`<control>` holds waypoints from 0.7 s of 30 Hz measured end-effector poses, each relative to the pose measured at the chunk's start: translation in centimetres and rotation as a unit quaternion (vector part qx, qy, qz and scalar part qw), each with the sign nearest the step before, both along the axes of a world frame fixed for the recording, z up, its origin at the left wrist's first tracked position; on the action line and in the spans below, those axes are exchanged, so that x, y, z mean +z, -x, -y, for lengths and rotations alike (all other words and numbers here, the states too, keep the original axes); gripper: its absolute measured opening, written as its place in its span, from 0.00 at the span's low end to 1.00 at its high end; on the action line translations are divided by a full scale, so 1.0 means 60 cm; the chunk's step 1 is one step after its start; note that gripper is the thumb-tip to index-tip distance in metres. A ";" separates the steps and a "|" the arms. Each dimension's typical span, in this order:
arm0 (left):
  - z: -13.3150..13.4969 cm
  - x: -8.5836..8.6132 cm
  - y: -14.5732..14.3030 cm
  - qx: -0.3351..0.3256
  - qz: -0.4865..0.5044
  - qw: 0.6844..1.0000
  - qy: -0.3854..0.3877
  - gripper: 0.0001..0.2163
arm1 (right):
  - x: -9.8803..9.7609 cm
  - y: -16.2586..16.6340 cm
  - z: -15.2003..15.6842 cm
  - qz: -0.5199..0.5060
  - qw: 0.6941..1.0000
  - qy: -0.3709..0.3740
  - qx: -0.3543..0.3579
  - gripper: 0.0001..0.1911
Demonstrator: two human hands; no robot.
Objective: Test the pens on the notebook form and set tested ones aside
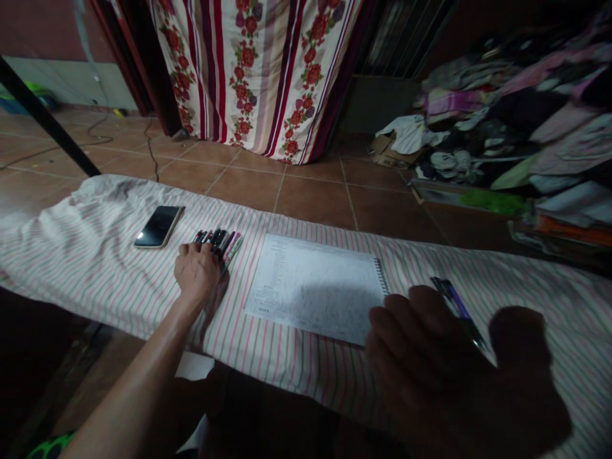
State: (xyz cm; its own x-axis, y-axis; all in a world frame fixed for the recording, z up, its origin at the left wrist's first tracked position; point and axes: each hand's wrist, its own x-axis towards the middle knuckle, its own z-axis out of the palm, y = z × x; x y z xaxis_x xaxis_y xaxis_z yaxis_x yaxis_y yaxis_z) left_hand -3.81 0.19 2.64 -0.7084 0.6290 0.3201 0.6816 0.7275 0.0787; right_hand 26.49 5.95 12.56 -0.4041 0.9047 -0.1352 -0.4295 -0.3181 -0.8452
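Note:
My left hand (196,273) rests on the striped cloth (95,268) with its fingers curled over a row of several pens (221,242). A dark phone (158,226) lies just left of the pens. A spiral notebook (310,284) with a printed white page lies in the middle. My right hand (430,363) is close to the camera, dark and large, and holds a purple pen (454,306) between its fingers at the notebook's right edge.
The cloth covers a long low surface over a brown tiled floor (310,191). A floral curtain (258,70) hangs behind. A pile of clothes (516,121) fills the right side. A black cable (148,146) runs across the floor at the left.

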 end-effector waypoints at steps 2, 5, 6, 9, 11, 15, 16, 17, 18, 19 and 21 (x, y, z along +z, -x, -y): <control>-0.001 0.002 0.000 0.002 0.004 1.000 -0.004 0.13 | 0.018 0.034 -0.015 -0.053 0.996 0.051 0.040 0.23; -0.002 0.005 -0.001 0.003 0.004 1.000 -0.008 0.13 | 0.025 0.056 -0.022 -0.105 0.990 0.084 0.033 0.22; -0.002 0.007 -0.002 0.004 0.008 1.000 -0.008 0.12 | 0.024 0.057 -0.023 -0.111 0.990 0.085 0.028 0.21; -0.003 0.008 -0.003 0.016 0.023 1.000 -0.014 0.12 | 0.017 0.051 -0.023 -0.108 0.991 0.078 0.031 0.22; -0.004 0.008 -0.005 0.023 0.023 0.999 -0.024 0.12 | 0.014 0.048 -0.024 -0.104 0.992 0.067 0.038 0.22; -0.011 0.011 -0.012 0.017 0.021 0.998 -0.055 0.12 | 0.011 0.053 -0.026 -0.107 0.991 0.058 0.050 0.22; -0.014 0.014 -0.016 0.016 0.029 0.997 -0.066 0.12 | 0.010 0.055 -0.026 -0.108 0.991 0.060 0.052 0.22; -0.018 0.017 -0.019 0.018 0.041 0.996 -0.077 0.12 | 0.008 0.057 -0.026 -0.109 0.991 0.063 0.054 0.21; -0.021 0.019 -0.022 0.022 0.057 0.994 -0.091 0.11 | 0.007 0.059 -0.026 -0.110 0.990 0.066 0.056 0.21; -0.025 0.022 -0.024 0.027 0.074 0.991 -0.107 0.11 | 0.004 0.061 -0.026 -0.109 0.990 0.068 0.058 0.20; -0.034 0.023 -0.027 0.028 0.128 0.980 -0.152 0.11 | -0.001 0.065 -0.027 -0.103 0.990 0.069 0.060 0.19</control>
